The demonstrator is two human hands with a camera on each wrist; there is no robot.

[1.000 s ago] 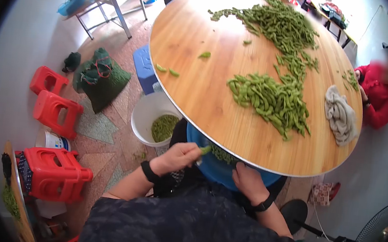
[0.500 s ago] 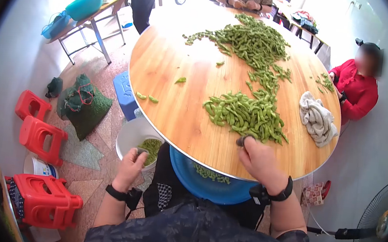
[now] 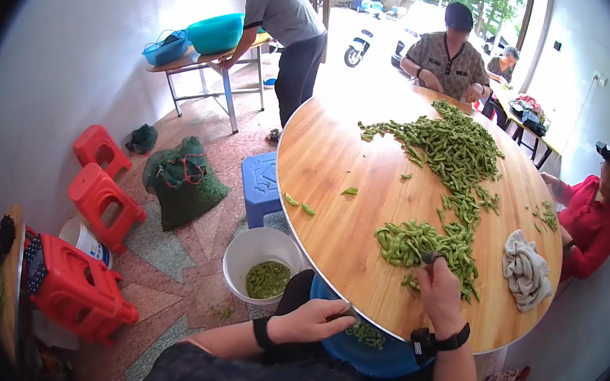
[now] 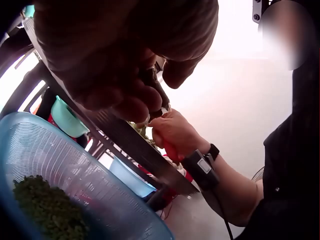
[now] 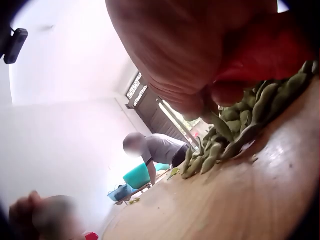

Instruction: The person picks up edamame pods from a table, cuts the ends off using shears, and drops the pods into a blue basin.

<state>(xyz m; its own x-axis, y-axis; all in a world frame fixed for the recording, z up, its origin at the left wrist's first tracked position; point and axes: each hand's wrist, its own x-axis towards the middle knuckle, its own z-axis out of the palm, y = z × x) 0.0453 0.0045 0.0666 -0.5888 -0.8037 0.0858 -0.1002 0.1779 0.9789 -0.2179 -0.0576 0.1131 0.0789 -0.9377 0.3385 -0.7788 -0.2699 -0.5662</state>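
Green pods (image 3: pixel 429 244) lie in a heap on the round wooden table (image 3: pixel 337 242). My right hand (image 3: pixel 443 294) is at the heap's near edge, with a dark cover at one fingertip; in the right wrist view the hand (image 5: pixel 185 55) pinches a pod (image 5: pixel 220 125) at its fingertips. Over the blue basket (image 3: pixel 354 363), by the table's near rim, is my left hand (image 3: pixel 310 321). Its fingers are loosely curled with no pod visible between them, and something dark shows at the fingertips of this hand (image 4: pixel 130 65) in the left wrist view. Shelled beans (image 4: pixel 47 207) lie in the basket.
A white bucket (image 3: pixel 235 257) with green scraps stands left of my legs, near a blue stool (image 3: pixel 261 186). A cloth (image 3: pixel 527 270) lies on the table's right side. Red stools (image 3: pixel 81 271) and a green sack (image 3: pixel 187 197) are at left; several people are around.
The head view has tilted up and shifted. My left hand has moved from beside the bucket to over the basket; my right hand has gone from the basket up to the pod heap.
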